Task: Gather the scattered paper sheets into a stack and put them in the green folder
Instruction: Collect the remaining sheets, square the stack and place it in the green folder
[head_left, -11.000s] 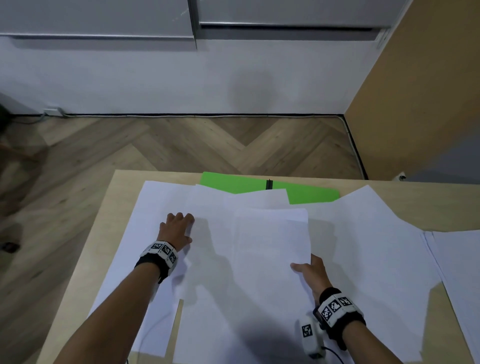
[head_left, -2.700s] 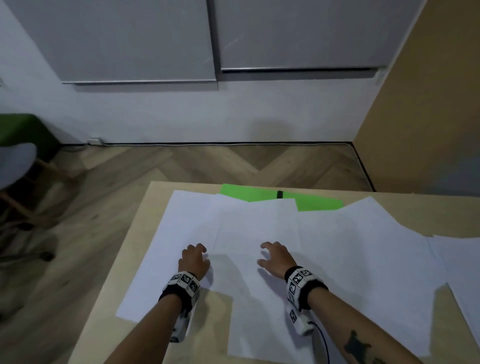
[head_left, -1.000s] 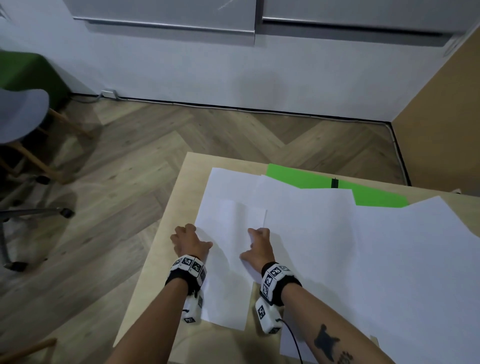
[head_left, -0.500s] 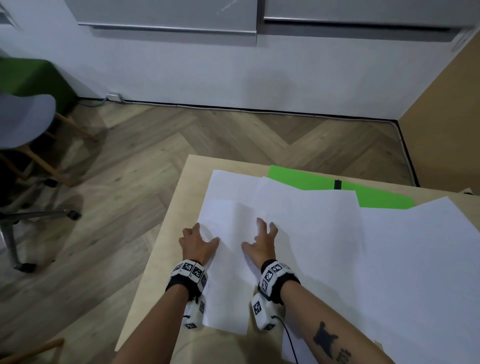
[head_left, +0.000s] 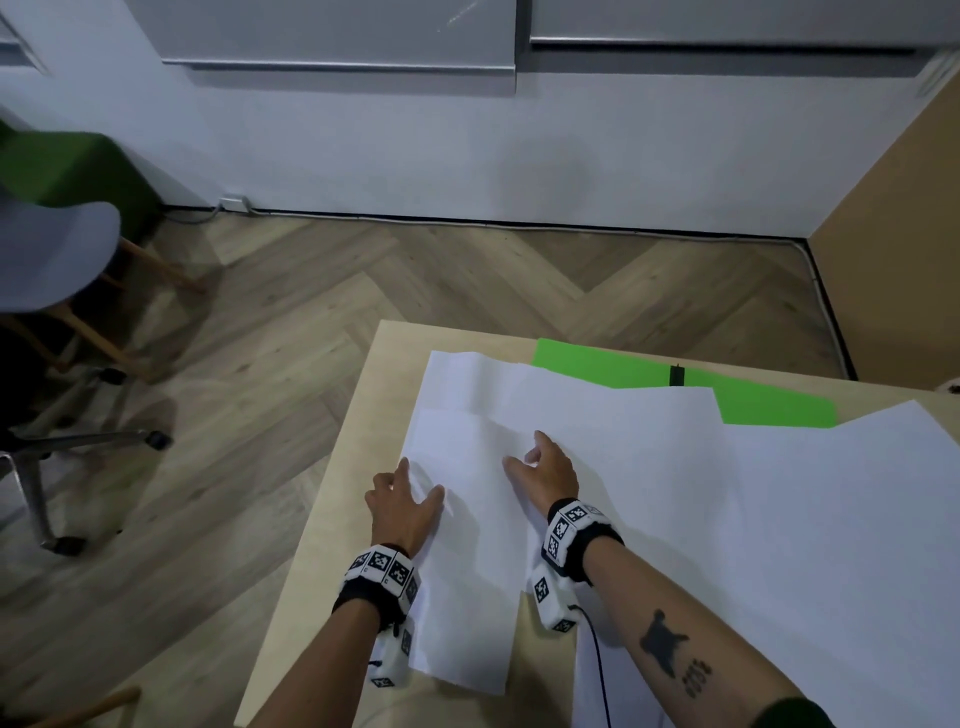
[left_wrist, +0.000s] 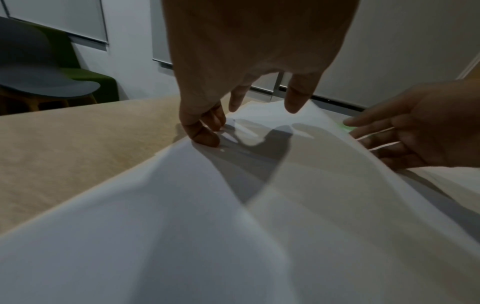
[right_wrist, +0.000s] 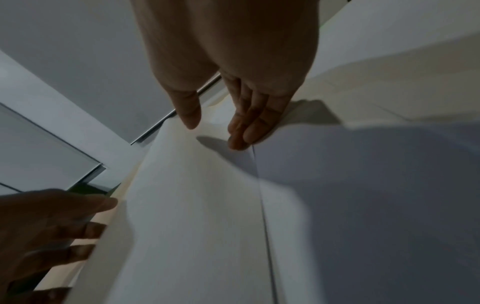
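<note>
Several white sheets (head_left: 727, 519) lie overlapping over the light wooden table (head_left: 322, 545). A narrower pile of sheets (head_left: 467, 551) sits on top near the table's left edge, bulging up slightly between my hands. My left hand (head_left: 410, 488) touches the pile's left edge with bent fingertips (left_wrist: 205, 139), thumb above the paper. My right hand (head_left: 535, 457) lays straight fingers (right_wrist: 249, 131) along the pile's right edge, thumb over the paper. Neither hand grips anything. The green folder (head_left: 769, 410) lies shut at the table's far side, partly covered by sheets.
A black band (head_left: 677, 375) crosses the folder. Left of the table stand a grey chair (head_left: 47, 249) and a wheeled chair base (head_left: 78, 447) on the wooden floor. A tan panel (head_left: 893, 234) rises at the right. The table's left edge is close to my left hand.
Both hands have shifted from lying on the pile to its two side edges, squeezing it so the paper bows up a little. The pile stays at the table's left.
</note>
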